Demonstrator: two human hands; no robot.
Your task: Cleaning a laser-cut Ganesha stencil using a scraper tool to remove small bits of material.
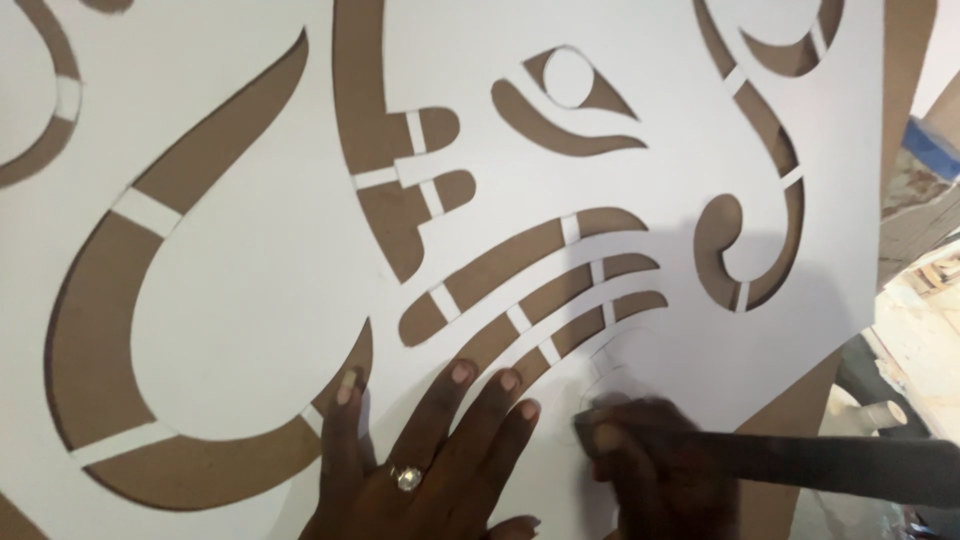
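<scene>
Head view: looks down on a white stencil with curved cut-outs, lying flat on a brown board that shows through the openings.
Left hand: flat on the stencil at the near edge, fingers spread and pointing far; its grip is open and holds nothing. A ring with a pale stone sits on one finger.
Fingertips: lie just at the near ends of the three long curved slots.
Right hand: just right of the left hand, blurred and in shadow, fingers curled down on the stencil; I cannot tell how tight the grip is or just what it has hold of.
Dark bar: long and straight, runs from the right hand off to the right edge.
Pencil line: a faint curve on the stencil just beyond the right hand.
Right side: clutter past the board's edge, too blurred to name.
</scene>
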